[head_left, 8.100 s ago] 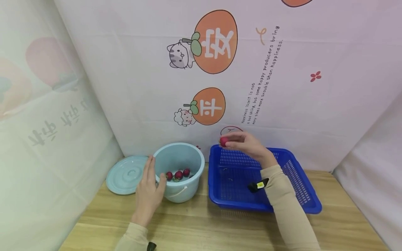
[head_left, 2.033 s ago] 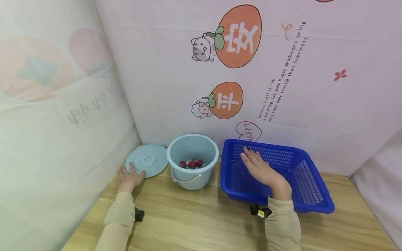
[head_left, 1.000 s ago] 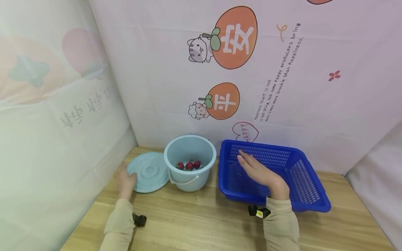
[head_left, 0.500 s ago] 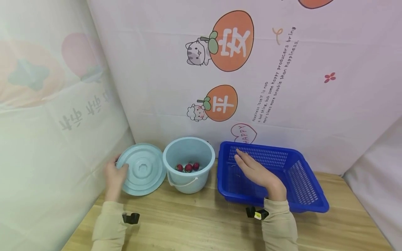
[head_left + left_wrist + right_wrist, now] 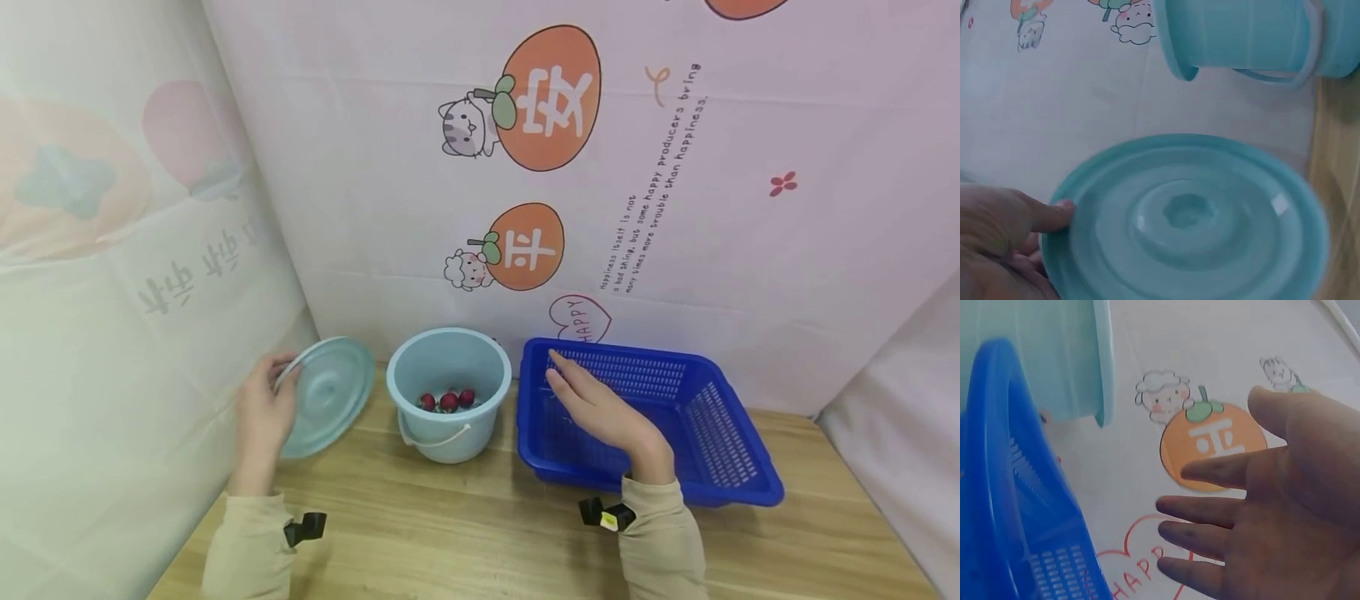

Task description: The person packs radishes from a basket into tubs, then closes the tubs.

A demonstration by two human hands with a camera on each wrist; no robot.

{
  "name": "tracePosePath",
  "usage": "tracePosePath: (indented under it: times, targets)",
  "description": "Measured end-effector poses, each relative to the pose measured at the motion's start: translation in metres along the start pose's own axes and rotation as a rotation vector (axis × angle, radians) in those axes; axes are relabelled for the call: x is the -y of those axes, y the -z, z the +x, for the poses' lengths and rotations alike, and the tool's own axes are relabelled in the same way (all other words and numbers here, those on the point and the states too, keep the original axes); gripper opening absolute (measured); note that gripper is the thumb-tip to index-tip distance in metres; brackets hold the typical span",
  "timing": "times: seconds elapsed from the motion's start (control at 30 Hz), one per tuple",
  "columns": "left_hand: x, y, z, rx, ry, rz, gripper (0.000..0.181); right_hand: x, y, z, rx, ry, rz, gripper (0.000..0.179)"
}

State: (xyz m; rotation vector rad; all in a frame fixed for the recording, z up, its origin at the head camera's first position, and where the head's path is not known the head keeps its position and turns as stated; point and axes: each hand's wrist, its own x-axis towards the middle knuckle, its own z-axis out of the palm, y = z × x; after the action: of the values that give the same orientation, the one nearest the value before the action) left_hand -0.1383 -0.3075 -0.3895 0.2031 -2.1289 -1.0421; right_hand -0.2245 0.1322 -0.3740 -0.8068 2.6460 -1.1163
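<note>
Pinched at its edge by my left hand [image 5: 262, 412], a round light-blue bucket lid [image 5: 330, 396] is tilted up to the left of the bucket. The left wrist view has the lid [image 5: 1191, 215] large, its ringed face showing and my thumb on the rim. The light-blue bucket [image 5: 450, 437] stands upright, uncovered, its white handle hanging at the front. Several red radishes [image 5: 448, 402] lie at its bottom. My right hand [image 5: 607, 412] hovers over the blue basket, fingers straight and holding nothing; the right wrist view also shows this hand [image 5: 1285, 506] with its fingers spread.
A blue slotted plastic basket [image 5: 765, 492] stands to the right of the bucket, small stem bits on its floor. All of it rests on a wooden table [image 5: 480, 533]. A printed white cloth [image 5: 360, 208] hangs behind, with more cloth at both sides.
Earlier, my right hand held a radish over the basket and my left was at the bucket. Since then, my left hand has taken the lid's edge, raised it off the table and tilted it.
</note>
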Motion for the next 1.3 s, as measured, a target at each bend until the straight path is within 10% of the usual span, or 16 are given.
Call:
tracePosePath:
  times: [0.27,0.57,1.0,1.3]
  targets:
    - [-0.044,-0.021,-0.011,-0.19,-0.559,-0.008,0.036,0.019,-0.009,0.002,-0.095,0.061,0.075,0.074]
    - [-0.067,-0.069,-0.036,-0.007,-0.85,-0.178,0.024,0.023,-0.018,0.008,-0.17,0.09,0.355,0.064]
    - [-0.056,-0.088,-0.041,0.257,-0.738,-0.359,0.039,0.023,-0.041,0.025,-0.015,0.016,0.321,0.076]
    - [-0.04,-0.092,-0.048,0.516,-0.307,-0.142,0.106,0.026,-0.052,0.027,-0.056,0.03,0.287,0.077]
